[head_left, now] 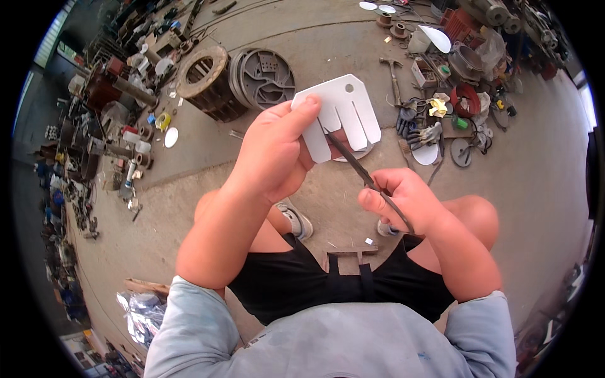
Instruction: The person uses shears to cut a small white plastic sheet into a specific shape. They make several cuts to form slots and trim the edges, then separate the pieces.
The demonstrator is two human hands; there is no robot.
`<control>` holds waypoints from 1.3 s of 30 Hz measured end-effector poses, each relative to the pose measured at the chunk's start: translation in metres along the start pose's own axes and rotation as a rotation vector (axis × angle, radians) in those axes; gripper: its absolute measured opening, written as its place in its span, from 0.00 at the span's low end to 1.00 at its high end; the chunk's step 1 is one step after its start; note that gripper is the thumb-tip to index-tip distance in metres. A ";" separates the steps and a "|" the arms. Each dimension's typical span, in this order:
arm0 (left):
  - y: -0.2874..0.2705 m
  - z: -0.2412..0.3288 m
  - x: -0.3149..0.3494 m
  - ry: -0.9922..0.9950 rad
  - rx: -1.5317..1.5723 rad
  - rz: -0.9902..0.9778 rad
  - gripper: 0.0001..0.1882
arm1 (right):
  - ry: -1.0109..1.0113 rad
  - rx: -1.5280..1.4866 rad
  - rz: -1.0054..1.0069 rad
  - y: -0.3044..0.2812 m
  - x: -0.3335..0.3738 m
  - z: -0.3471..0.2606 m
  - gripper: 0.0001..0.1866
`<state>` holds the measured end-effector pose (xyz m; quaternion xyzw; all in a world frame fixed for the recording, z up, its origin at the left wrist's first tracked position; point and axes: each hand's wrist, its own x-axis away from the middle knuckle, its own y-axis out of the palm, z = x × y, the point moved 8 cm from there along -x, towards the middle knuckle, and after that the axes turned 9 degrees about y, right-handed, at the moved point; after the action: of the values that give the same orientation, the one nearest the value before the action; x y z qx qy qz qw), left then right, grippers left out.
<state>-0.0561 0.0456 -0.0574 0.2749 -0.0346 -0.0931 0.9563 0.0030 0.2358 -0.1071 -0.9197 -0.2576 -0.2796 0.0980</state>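
My left hand point(272, 146) grips a white flat plate point(335, 96) by its left edge, thumb on top and fingers behind. The plate has clipped corners, a round hole near its far corner and narrow slots running in from the near edge. In my right hand point(408, 196) is a slim dark metal tool point(357, 165) that looks like a file. Its tip meets the plate at a slot beside my left fingers; how deep it sits is hard to see. The tool's rear end reaches past my palm toward the right wrist. Part of a round disc shows behind the plate.
A hammer point(392, 80) lies on the floor ahead, near work gloves point(423, 135) and a red ring-shaped part point(465, 101). A slotted metal cylinder point(207, 85) and a round casting point(265, 77) stand far left. Metal parts crowd the left side; a silvery bag point(140, 316) lies lower left.
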 end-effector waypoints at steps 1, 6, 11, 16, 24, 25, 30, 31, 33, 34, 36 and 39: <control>0.001 -0.001 0.000 -0.017 -0.014 -0.009 0.22 | 0.017 -0.016 -0.002 0.001 0.001 0.000 0.29; -0.002 -0.001 0.001 -0.054 0.000 0.035 0.21 | 0.040 -0.033 -0.008 0.001 0.000 0.004 0.29; -0.008 -0.003 -0.001 -0.080 -0.017 -0.006 0.20 | 0.045 0.003 -0.004 0.001 -0.003 0.007 0.30; -0.007 0.001 0.002 -0.108 -0.055 0.028 0.19 | 0.061 0.000 -0.023 0.002 -0.002 0.005 0.27; -0.011 -0.005 0.000 -0.081 0.013 0.031 0.19 | 0.063 -0.010 -0.007 0.002 0.000 -0.001 0.25; -0.011 -0.005 0.000 -0.079 0.016 0.040 0.19 | 0.068 -0.025 0.000 0.003 0.001 -0.002 0.26; -0.013 0.004 -0.003 -0.039 0.009 0.135 0.21 | 0.090 -0.012 -0.008 0.002 -0.003 0.010 0.27; -0.012 0.008 -0.004 -0.019 0.010 0.178 0.21 | 0.090 -0.005 -0.008 0.002 -0.005 0.014 0.27; -0.015 0.009 -0.007 -0.008 0.011 0.164 0.22 | 0.080 0.009 0.020 0.001 -0.005 0.014 0.28; -0.017 0.010 -0.008 -0.002 0.011 0.159 0.22 | 0.071 0.015 0.047 0.001 -0.005 0.012 0.28; -0.015 0.012 -0.008 0.003 0.019 0.151 0.22 | 0.045 0.011 0.070 -0.001 -0.005 0.011 0.28; -0.014 0.011 -0.009 0.003 0.039 0.133 0.22 | -0.005 0.011 0.064 -0.002 -0.007 0.012 0.27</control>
<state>-0.0680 0.0302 -0.0561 0.2907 -0.0531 -0.0281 0.9549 0.0025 0.2387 -0.1204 -0.9276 -0.2300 -0.2726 0.1112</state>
